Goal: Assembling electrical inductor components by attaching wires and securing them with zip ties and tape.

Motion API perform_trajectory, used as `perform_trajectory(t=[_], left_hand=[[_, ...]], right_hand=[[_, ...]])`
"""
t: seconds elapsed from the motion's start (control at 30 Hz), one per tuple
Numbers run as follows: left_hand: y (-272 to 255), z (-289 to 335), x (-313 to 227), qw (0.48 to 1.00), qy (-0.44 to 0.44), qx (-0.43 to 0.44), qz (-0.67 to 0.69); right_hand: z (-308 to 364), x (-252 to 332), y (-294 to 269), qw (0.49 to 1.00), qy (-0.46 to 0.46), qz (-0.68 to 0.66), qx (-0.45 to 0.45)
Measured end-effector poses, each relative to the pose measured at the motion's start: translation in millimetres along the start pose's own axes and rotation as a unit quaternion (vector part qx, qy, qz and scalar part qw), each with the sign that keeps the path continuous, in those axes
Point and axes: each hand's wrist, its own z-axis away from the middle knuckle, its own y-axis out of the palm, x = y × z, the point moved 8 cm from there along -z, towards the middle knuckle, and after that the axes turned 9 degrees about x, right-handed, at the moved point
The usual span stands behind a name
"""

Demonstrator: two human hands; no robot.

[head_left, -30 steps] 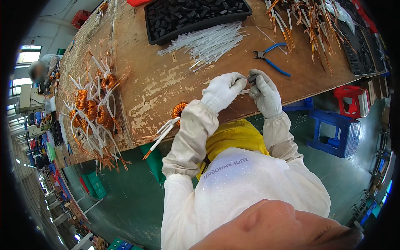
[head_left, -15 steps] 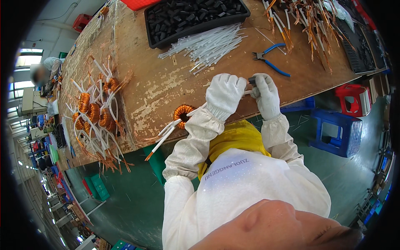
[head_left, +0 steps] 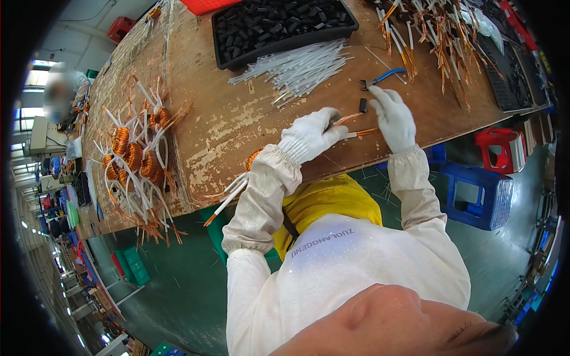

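A: From my remote post, what does the left hand (head_left: 312,133) hold?

B: I see its fingers closed narrowly on two leads (head_left: 351,135); the copper ends project rightward past the thumb, over the surface (head_left: 219,124).

A: And the coil (head_left: 253,159)?

B: It lies near the front edge, partly hidden by the left sleeve (head_left: 267,178). White wires (head_left: 234,193) extend from it toward the lower left. Whether the leads join it I cannot tell, as the sleeve covers that stretch.

A: Where is the right hand (head_left: 393,118)?

B: Over the pliers (head_left: 389,75), covering part of them, its fingers extended toward the cutting end. I cannot tell whether they grip. A black block (head_left: 363,105) lies just beside the thumb, near the upper copper end.

A: What surrounds the hands?

B: Farther back, I see a black tray (head_left: 243,62) full of similar pieces, with loose white ties (head_left: 297,68) spread before it. A coil heap (head_left: 133,157) lies at left, a wire bundle (head_left: 442,35) at upper right.
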Motion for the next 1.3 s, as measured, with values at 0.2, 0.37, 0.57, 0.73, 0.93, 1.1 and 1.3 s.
perform_trajectory(t=[0.2, 0.37, 0.57, 0.73, 0.93, 1.1, 1.3], left_hand=[[4.9, 7.3, 18.5, 0.993, -0.017, 0.078, 0.085], [8.4, 8.7, 18.4, 0.989, 0.049, 0.013, 0.136], [15.9, 26.0, -11.9, 0.943, 0.214, -0.141, -0.211], [19.1, 24.2, -27.5, 0.915, 0.213, -0.177, -0.292], [9.2, 15.7, -20.9, 0.967, 0.169, -0.126, -0.144], [7.2, 3.8, -2.5, 0.989, 0.12, -0.079, -0.023], [5.3, 10.2, -15.9, 0.987, 0.133, -0.086, -0.037]], right_hand=[[3.5, 105.4, -34.0, 0.952, -0.247, 0.166, 0.065], [-5.4, 104.9, 6.1, 0.915, -0.347, 0.173, 0.108], [10.1, 28.5, 65.7, 0.755, 0.237, -0.331, 0.515], [35.2, 25.2, 78.3, 0.591, 0.327, -0.553, 0.487], [10.7, -21.1, 29.9, 0.743, 0.267, -0.454, 0.413], [-3.5, 68.6, -67.2, 0.946, -0.285, 0.154, -0.017], [4.1, 97.3, -12.0, 0.906, -0.358, 0.205, 0.099]])
